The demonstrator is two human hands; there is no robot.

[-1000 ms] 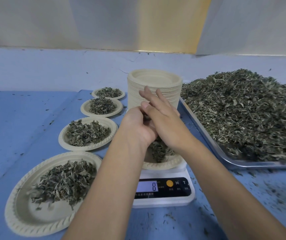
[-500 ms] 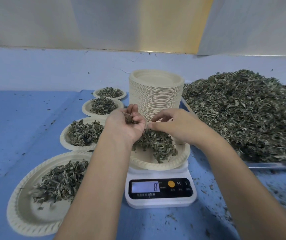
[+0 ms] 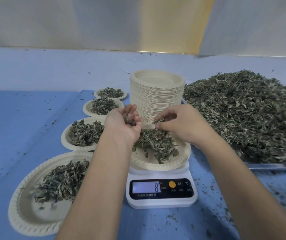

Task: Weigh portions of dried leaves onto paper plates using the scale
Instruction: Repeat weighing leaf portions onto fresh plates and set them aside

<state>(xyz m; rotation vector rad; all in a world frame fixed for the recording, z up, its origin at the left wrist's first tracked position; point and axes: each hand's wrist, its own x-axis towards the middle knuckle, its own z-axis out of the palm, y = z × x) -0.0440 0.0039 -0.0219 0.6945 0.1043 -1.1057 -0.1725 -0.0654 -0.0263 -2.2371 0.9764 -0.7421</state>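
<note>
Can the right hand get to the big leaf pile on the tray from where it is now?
Probably yes. The right hand, pinching a few leaves above the plate on the scale, has the leaf pile lying open just to its right, nothing standing between them.

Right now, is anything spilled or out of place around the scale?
Yes: crumbs of dried leaves litter the blue table right of the scale, in front of the tray. Nothing else stands out.
</note>
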